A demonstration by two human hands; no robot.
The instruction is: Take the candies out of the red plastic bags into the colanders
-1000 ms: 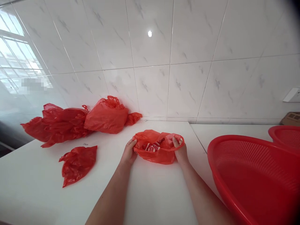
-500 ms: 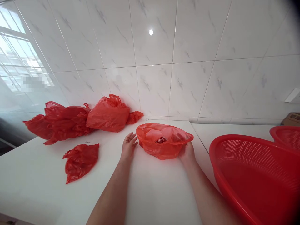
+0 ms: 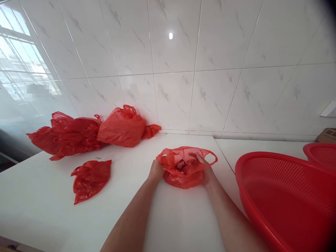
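A red plastic bag [image 3: 183, 180] stands on the white table with its mouth open upward and its handle loops spread to the sides. Inside it lies a dark red packet [image 3: 181, 164] with white lettering. At the bag's left side is my left hand [image 3: 156, 169], its fingers hidden behind the plastic. My right hand [image 3: 206, 169] is at the right side, closed on the bag near the right handle loop, with a finger reaching over the rim.
Several full red bags [image 3: 122, 127] lean along the tiled wall at the back left. A crumpled red bag [image 3: 91, 180] lies on the left. Large red baskets [image 3: 259, 206] occupy the right side, with a cardboard box [image 3: 327, 134] behind.
My left hand has moved right, from beside the bag to its left side. The bag has come slightly nearer, and its handle loops now show. My right hand's finger has come over the rim.
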